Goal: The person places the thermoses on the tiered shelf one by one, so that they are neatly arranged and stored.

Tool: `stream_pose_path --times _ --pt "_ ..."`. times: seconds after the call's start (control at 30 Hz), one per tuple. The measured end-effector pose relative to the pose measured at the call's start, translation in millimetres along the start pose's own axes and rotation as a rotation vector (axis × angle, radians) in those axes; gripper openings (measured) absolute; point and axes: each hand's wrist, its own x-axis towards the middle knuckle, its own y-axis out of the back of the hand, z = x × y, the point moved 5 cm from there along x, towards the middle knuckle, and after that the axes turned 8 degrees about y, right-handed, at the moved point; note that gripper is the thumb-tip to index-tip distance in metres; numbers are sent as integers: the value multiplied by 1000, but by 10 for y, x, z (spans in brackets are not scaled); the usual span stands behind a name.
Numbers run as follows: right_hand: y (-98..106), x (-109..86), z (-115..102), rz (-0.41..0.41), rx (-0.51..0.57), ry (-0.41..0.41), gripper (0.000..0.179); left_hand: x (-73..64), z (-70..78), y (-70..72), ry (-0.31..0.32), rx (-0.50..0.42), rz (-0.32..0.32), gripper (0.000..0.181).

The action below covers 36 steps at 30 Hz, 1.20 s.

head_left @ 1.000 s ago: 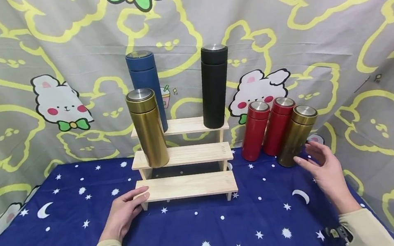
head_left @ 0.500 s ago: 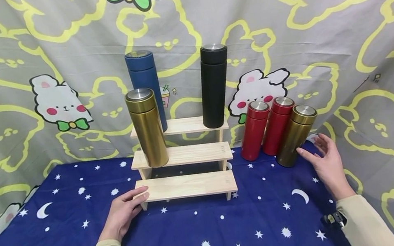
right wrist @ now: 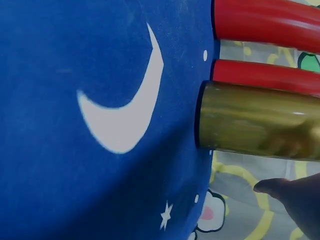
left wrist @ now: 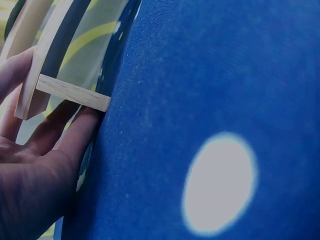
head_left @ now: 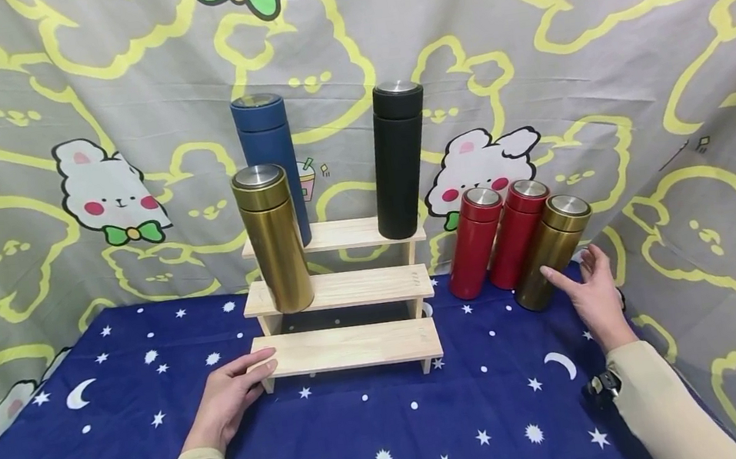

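My left hand (head_left: 232, 395) grips the left end of the lowest board of a three-step wooden stand (head_left: 355, 346). In the left wrist view, fingers lie on both sides of the board (left wrist: 37, 80), close to its short leg (left wrist: 72, 92). A gold thermos (head_left: 549, 252) stands upright on the cloth to the right of the stand. My right hand (head_left: 593, 297) is beside it, thumb and fingers spread, the thumb overlapping its side. In the right wrist view a fingertip (right wrist: 265, 186) shows below the gold thermos, with a gap between them.
Two red thermoses (head_left: 475, 246) stand immediately left of that gold one. Another gold thermos (head_left: 275, 242) is on the middle step. On the top step are a blue thermos (head_left: 267, 142) and a black thermos (head_left: 401, 163). A patterned curtain (head_left: 131, 74) hangs behind the blue cloth (head_left: 339, 435).
My right hand has moved a little forward and left, bringing its thumb across the gold thermos's side. The left hand stays on the board, and the thermoses keep their places.
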Motion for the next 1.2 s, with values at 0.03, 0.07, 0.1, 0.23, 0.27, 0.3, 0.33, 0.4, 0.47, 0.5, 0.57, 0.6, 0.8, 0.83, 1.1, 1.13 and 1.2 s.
stream_pose_path --times 0.03,0.07,0.1,0.23,0.27,0.3,0.33,0.4,0.47,0.5,0.57,0.6,0.8,0.83,1.1,1.13,1.2 --pt "-11 17 14 -7 -3 0 102 -1 -1 0 1 1 0 54" --pt "-24 34 25 -14 -5 4 102 -1 -2 0 2 2 0 54" --pt "-35 48 35 -19 -3 9 102 -1 -3 0 2 3 -1 54" --pt "-87 85 54 -18 29 35 101 11 -3 5 -2 8 -3 54" --pt "-98 90 55 -13 39 40 100 12 -2 4 -5 7 -4 55" --pt "-108 93 54 -7 50 44 99 12 -5 7 -7 6 -4 55" --pt "-116 94 53 0 56 45 98 12 -8 9 -8 8 -3 54" --pt "-121 92 48 15 54 42 97 5 -10 10 -7 9 -1 54" --pt "-126 100 58 22 52 33 97 2 -11 8 -7 5 -1 54" --pt "-127 105 62 25 49 30 97 4 -11 9 -4 4 3 54" --pt "-128 114 70 34 42 29 96 7 -6 10 -3 8 6 54" --pt "-129 119 72 38 41 34 95 8 -5 10 -3 9 6 54" --pt "-114 128 89 79 5 70 82 15 8 -3 -7 5 1 55" --pt "-114 129 92 86 -3 74 79 16 9 -6 -8 4 1 55" --pt "-112 136 89 125 -34 77 66 3 15 -10 3 12 -7 57" --pt "-112 132 88 123 -30 73 67 1 16 -7 5 12 -3 57" --pt "-112 114 85 115 -27 61 69 -2 18 1 5 16 0 56"
